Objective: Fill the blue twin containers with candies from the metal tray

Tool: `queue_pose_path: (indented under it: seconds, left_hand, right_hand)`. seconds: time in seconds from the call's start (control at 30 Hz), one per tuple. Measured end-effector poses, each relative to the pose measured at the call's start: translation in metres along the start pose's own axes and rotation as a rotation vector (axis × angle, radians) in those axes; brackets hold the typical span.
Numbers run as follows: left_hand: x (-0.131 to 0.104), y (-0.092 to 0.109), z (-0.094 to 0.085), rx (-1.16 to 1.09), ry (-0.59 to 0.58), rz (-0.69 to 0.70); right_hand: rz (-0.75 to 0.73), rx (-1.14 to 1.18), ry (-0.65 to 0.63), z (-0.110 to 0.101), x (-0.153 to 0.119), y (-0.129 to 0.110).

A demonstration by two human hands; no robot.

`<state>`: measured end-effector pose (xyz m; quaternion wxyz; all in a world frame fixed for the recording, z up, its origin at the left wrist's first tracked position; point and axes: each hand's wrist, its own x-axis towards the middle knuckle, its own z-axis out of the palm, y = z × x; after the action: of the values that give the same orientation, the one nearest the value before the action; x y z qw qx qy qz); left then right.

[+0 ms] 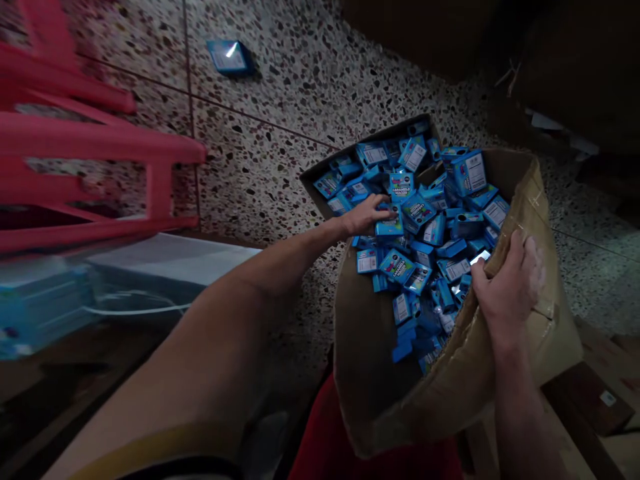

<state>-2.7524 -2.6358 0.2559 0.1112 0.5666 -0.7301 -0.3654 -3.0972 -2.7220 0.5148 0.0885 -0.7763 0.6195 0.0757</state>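
Observation:
A worn cardboard box [555,313] stands tilted, filled with many small blue candy boxes [397,267] lying in a jumble; some read "Caramelo Macizo". My left hand [365,216] reaches in over the far-left side, its fingers curled onto one blue candy box [389,227] on top of the pile. My right hand [513,287] grips the cardboard box's right wall, thumb on the inner side and fingers over the outside.
One more blue candy box [230,57] lies alone on the speckled floor [260,107]. Pink plastic stools [100,143] stand at the left, above a whitish flat-topped object [170,260]. Brown cardboard [587,397] sits at the lower right.

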Motion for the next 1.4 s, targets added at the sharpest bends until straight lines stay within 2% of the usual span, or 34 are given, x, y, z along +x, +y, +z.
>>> queue_pose_path:
  seconds: [0.07,0.13,0.2,0.27,0.33,0.43,0.5,0.53,0.6,0.7,0.83,0.97,1.03,1.07,1.13,1.2,1.23,1.27,1.33,1.4]
  left_hand:
    - [-0.004,-0.022,-0.006,0.015,0.102,-0.169]
    - [-0.008,-0.037,-0.008,0.036,0.151,-0.294]
    - [-0.013,-0.035,-0.005,0.054,0.181,-0.388]
    - [-0.020,-0.008,0.007,0.068,0.222,-0.419]
    - [-0.027,0.040,0.030,0.063,0.207,-0.273]
    - [-0.038,0.113,0.073,0.021,-0.083,0.200]
    - [-0.043,0.134,0.092,0.024,-0.193,0.300]
    - [-0.044,0.134,0.095,0.033,-0.216,0.302]
    - [-0.042,0.114,0.087,0.057,-0.232,0.270]
    - [-0.030,0.065,0.052,0.102,-0.223,0.149]
    - [-0.012,0.007,0.006,0.125,-0.158,-0.116]
    - [-0.006,-0.039,-0.018,0.093,-0.099,-0.291]
    - [-0.002,-0.052,-0.023,0.081,-0.076,-0.386]
    - [0.002,-0.053,-0.024,0.081,-0.038,-0.429]
    - [0.015,-0.042,-0.021,0.095,0.118,-0.486]
    - [0.029,-0.015,-0.010,0.112,0.272,-0.441]
    - [0.034,0.003,0.000,0.118,0.302,-0.374]
    - [0.037,0.021,0.011,0.123,0.292,-0.284]
    - [0.031,0.053,0.038,0.131,0.181,-0.092]
    - [0.013,0.071,0.064,0.133,0.026,0.042]
  right_hand:
    - [0.004,-0.005,0.004,-0.002,0.000,0.001]
    - [0.005,-0.004,0.000,-0.002,0.000,0.002]
    - [0.000,-0.002,-0.004,-0.001,0.000,0.002]
    - [-0.004,-0.004,-0.005,0.001,0.000,0.002]
    - [-0.006,-0.005,-0.004,0.002,-0.001,0.003]
    - [-0.014,0.001,-0.002,-0.001,-0.001,0.006]
    - [-0.016,0.008,0.000,-0.005,-0.001,0.009]
    - [-0.015,0.014,0.005,-0.006,-0.001,0.010]
    - [-0.005,0.022,0.017,-0.006,0.000,0.009]
    - [0.010,0.019,0.015,-0.003,0.003,0.005]
    - [0.033,0.028,-0.006,-0.002,0.005,0.000]
    - [0.026,0.053,0.005,-0.010,0.002,0.008]
    - [-0.001,0.071,0.023,-0.017,-0.002,0.018]
    - [-0.018,0.082,0.033,-0.020,-0.005,0.024]
    - [-0.051,0.097,0.047,-0.025,-0.010,0.035]
    - [-0.064,0.096,0.064,-0.027,-0.015,0.043]
    - [-0.062,0.091,0.072,-0.027,-0.017,0.045]
    - [-0.059,0.084,0.079,-0.026,-0.018,0.047]
    - [-0.054,0.069,0.090,-0.024,-0.020,0.047]
    - [-0.051,0.058,0.092,-0.022,-0.019,0.045]
